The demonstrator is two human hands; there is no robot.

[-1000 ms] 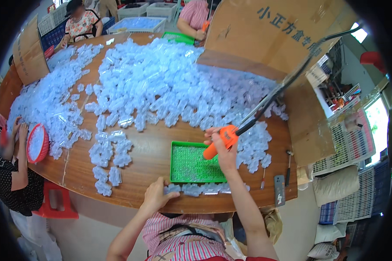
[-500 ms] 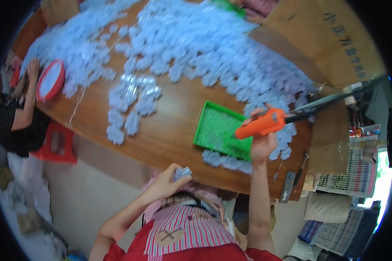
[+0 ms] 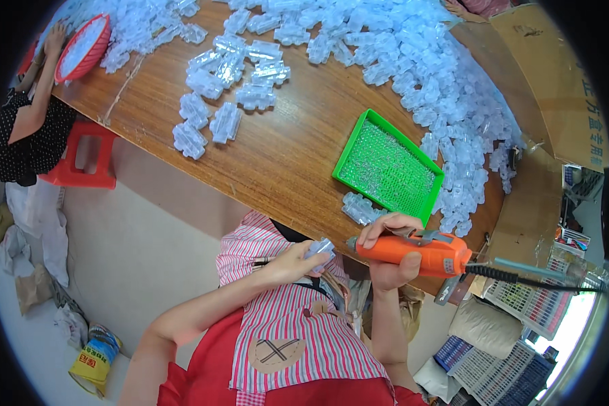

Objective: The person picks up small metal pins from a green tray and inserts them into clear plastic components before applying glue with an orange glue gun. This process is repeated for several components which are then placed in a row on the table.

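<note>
My right hand (image 3: 384,252) grips an orange electric screwdriver (image 3: 413,252) with a dark cable running off to the right. Its tip points left at a small clear plastic part (image 3: 320,249) that my left hand (image 3: 292,262) holds in front of my striped apron, below the table's near edge. A green tray (image 3: 388,168) filled with small clear pieces lies on the wooden table (image 3: 284,149) just above my hands. A few clear plastic parts (image 3: 360,207) sit beside the tray's near corner.
Heaps of clear plastic parts (image 3: 413,61) cover the far side of the table. Another person (image 3: 30,128) sits at the left on a red stool (image 3: 81,159) by a red bowl (image 3: 82,46). A cardboard box (image 3: 561,88) stands at the right.
The view has tilted down. My right hand has brought the screwdriver from over the tray down to the table's edge. My left hand has risen with a clear part to meet its tip.
</note>
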